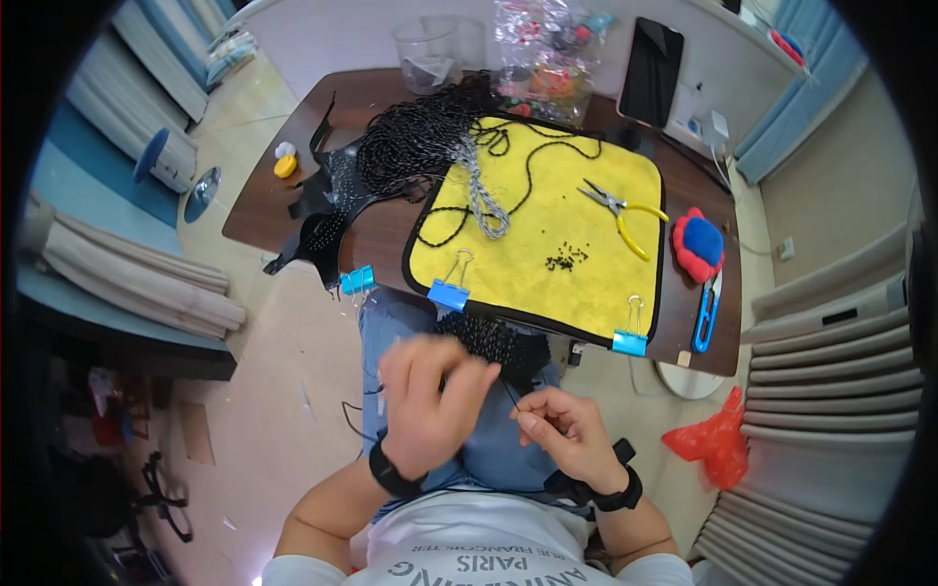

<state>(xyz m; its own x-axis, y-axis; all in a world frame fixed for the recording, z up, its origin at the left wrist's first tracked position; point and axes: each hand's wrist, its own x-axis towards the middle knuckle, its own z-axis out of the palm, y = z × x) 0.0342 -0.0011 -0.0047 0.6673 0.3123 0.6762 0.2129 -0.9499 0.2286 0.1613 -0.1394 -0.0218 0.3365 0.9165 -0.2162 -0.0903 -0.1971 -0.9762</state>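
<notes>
Over my lap, my left hand (430,396) is smeared by motion. Its fingers look bent, but what they hold, if anything, is unclear. My right hand (567,430) pinches a thin black cord (511,393) between thumb and forefinger, just right of the left hand. A black strip with light dots (493,340) lies on my jeans below the table edge, partly hidden by the left hand. Beyond it a yellow mat (479,269) with black edging carries small black beads (565,258), yellow-handled pliers (625,215) and a grey-and-black cord loop (486,210).
Blue binder clips (448,294) grip the mat's front edge. Black cord (405,146) is heaped at the back left beside dotted black pieces (327,205). A red-and-blue pincushion (699,244) and a blue cutter (704,317) lie right. A phone (652,73) leans at the back.
</notes>
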